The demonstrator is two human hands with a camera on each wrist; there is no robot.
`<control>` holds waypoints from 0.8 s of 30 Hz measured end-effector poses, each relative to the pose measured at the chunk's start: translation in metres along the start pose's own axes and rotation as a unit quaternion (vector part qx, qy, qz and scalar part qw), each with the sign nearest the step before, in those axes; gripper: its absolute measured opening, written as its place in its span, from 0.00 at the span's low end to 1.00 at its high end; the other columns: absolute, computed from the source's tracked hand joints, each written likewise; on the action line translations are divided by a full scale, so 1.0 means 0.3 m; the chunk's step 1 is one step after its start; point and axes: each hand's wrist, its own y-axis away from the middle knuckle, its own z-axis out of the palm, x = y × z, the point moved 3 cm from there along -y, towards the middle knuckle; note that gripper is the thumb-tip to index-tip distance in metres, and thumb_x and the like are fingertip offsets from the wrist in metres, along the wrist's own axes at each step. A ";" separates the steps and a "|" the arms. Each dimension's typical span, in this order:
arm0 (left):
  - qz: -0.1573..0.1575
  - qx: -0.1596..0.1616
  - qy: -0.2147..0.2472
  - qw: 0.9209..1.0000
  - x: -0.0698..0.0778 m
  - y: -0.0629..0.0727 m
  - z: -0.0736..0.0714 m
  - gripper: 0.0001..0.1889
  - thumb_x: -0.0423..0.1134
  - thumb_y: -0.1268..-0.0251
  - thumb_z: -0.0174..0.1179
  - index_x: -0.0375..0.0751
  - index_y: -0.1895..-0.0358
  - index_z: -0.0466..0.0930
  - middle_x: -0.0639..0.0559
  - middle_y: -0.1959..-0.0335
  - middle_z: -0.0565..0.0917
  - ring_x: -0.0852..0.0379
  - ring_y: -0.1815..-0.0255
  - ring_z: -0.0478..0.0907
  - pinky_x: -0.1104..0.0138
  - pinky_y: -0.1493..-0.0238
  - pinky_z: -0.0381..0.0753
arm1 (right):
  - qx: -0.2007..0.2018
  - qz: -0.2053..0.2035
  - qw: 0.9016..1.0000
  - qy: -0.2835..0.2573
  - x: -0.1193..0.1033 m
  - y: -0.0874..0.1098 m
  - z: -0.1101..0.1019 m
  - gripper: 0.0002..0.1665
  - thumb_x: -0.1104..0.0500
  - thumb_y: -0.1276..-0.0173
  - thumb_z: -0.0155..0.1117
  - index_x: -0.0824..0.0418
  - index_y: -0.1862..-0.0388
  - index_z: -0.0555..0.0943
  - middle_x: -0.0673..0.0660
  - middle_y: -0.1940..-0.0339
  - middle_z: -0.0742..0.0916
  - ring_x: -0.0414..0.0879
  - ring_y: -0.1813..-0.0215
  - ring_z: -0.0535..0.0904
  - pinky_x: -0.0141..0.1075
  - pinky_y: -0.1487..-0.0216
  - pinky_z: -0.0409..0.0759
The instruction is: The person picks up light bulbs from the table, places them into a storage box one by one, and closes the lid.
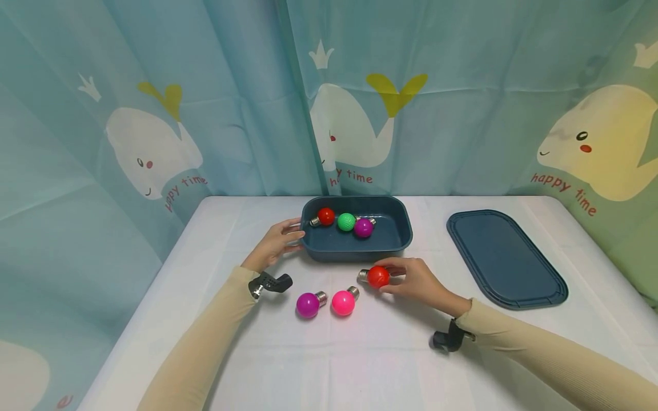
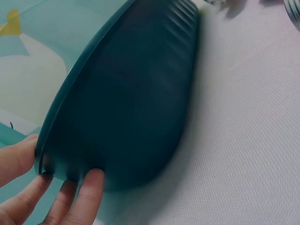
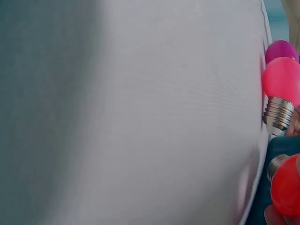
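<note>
My right hand (image 1: 413, 281) pinches a red light bulb (image 1: 378, 277) between thumb and fingers, its metal screw base pointing left, just in front of the dark blue bin (image 1: 354, 256). In the right wrist view, the red bulb (image 3: 285, 185) shows at the lower right edge, with only fingertips visible. My left hand (image 1: 275, 244) touches the bin's left end; in the left wrist view its fingers (image 2: 89, 192) lie fairly straight against the rim and outer wall. Inside the bin lie a red bulb (image 1: 326, 216), a green bulb (image 1: 346, 222) and a purple bulb (image 1: 363, 228).
On the white tablecloth (image 1: 308, 371), a purple bulb (image 1: 308, 305) and a pink bulb (image 1: 343, 303) lie between the forearms. A flat dark blue lid (image 1: 506, 260) rests at the right. Behind the table hangs a whale-print curtain (image 1: 247, 114).
</note>
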 end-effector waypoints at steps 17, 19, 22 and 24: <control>0.005 -0.002 -0.006 1.000 0.002 0.002 -0.001 0.30 0.31 0.30 0.51 0.38 0.28 0.54 0.37 0.29 0.61 0.40 0.31 0.64 0.51 0.35 0.71 | 0.012 -0.046 0.999 0.003 -0.042 0.012 -0.147 0.30 0.64 0.53 0.76 0.65 0.48 0.80 0.60 0.54 0.87 0.49 0.57 0.86 0.47 0.53 0.84; 0.005 -0.002 -0.006 1.000 0.003 0.003 -0.001 0.30 0.31 0.30 0.51 0.38 0.28 0.54 0.37 0.29 0.60 0.40 0.31 0.64 0.51 0.35 0.71 | 0.011 -0.050 0.999 0.010 -0.054 0.008 -0.169 0.30 0.64 0.53 0.77 0.65 0.48 0.80 0.60 0.54 0.87 0.49 0.56 0.86 0.47 0.53 0.84; 0.005 -0.002 -0.006 1.000 0.004 0.004 0.000 0.29 0.31 0.30 0.50 0.38 0.28 0.54 0.37 0.29 0.60 0.41 0.31 0.64 0.51 0.35 0.71 | 0.010 -0.060 0.998 0.022 -0.073 -0.002 -0.204 0.30 0.63 0.53 0.77 0.64 0.48 0.80 0.60 0.54 0.87 0.50 0.56 0.86 0.47 0.54 0.84; 0.005 -0.004 -0.007 1.000 0.004 0.004 0.000 0.29 0.31 0.30 0.50 0.38 0.28 0.53 0.37 0.29 0.60 0.41 0.31 0.63 0.51 0.35 0.71 | 0.009 -0.067 0.997 0.033 -0.086 -0.012 -0.228 0.31 0.63 0.54 0.77 0.65 0.48 0.80 0.60 0.54 0.87 0.51 0.55 0.86 0.46 0.54 0.84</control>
